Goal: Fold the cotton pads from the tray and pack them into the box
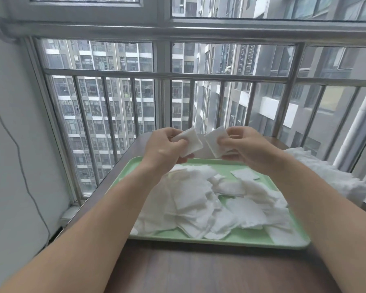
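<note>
Box unseen; left hand (165,148), right hand (244,145) each pinching pad.

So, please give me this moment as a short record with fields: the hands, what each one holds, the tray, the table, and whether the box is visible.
left hand: raised above the tray, fingers pinching a white cotton pad
right hand: raised beside it, pinching a second cotton pad
pads in hands: apart, not touching each other
tray: light green, holds a loose pile of pads
table: dark brown, under the tray
white heap: right of the tray, contents unclear
box: none clearly visible
</note>
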The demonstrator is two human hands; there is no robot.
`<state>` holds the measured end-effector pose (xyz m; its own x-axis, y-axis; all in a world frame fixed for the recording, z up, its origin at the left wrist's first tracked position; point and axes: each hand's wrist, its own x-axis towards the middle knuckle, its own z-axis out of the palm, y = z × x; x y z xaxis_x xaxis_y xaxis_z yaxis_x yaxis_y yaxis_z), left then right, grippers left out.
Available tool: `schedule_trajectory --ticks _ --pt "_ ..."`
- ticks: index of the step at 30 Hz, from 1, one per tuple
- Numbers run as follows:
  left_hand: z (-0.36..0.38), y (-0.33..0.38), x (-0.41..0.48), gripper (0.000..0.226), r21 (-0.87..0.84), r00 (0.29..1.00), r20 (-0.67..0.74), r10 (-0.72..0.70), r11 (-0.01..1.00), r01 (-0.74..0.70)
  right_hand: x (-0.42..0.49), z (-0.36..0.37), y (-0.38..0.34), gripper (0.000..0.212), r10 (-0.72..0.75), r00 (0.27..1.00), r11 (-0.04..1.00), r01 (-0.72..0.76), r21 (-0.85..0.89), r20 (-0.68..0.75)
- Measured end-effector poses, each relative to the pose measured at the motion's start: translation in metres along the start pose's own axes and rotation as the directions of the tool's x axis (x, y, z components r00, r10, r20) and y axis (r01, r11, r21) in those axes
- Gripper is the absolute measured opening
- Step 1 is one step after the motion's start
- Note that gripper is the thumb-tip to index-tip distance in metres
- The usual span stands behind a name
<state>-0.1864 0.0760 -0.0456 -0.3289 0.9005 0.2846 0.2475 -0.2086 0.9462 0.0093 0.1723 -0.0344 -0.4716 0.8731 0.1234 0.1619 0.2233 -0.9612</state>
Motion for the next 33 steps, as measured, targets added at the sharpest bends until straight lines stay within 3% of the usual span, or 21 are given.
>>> schedule_trajectory --ticks 3,7,13,17,25,29,33 --pt "0.003 0.001 -0.002 0.018 -0.005 0.999 0.047 -0.013 1.0 0.014 -0.015 -0.005 -0.008 0.028 -0.087 0.99 0.98 0.066 0.188 0.107" --pt "0.007 0.003 -0.006 0.014 0.021 0.991 0.133 0.01 1.0 -0.013 -0.028 -0.001 -0.017 0.031 -0.14 0.968 0.985 0.114 0.133 0.206" --pt "0.013 0.008 -0.012 0.011 -0.012 0.973 0.223 0.066 0.998 -0.065 -0.03 0.007 -0.017 0.043 -0.13 0.985 0.992 0.129 0.011 0.111" --pt "0.011 0.01 -0.014 0.032 0.014 0.954 0.29 0.078 0.996 -0.085 -0.028 0.008 -0.016 0.056 -0.094 0.994 0.995 0.093 0.02 0.05" --pt "0.011 0.014 -0.017 0.03 -0.055 0.947 0.321 0.017 0.999 0.001 -0.028 0.014 -0.013 0.043 -0.053 0.999 0.998 0.053 -0.022 0.001" --pt "0.012 0.008 -0.015 0.006 0.026 0.95 0.296 0.102 0.993 -0.115 -0.027 0.009 -0.012 0.035 -0.093 0.994 0.96 0.073 -0.271 -0.064" --pt "0.011 0.005 -0.011 0.013 0.047 0.969 0.214 0.123 0.99 -0.136 -0.02 -0.019 -0.002 0.021 -0.109 0.975 0.811 -0.026 -0.585 -0.194"
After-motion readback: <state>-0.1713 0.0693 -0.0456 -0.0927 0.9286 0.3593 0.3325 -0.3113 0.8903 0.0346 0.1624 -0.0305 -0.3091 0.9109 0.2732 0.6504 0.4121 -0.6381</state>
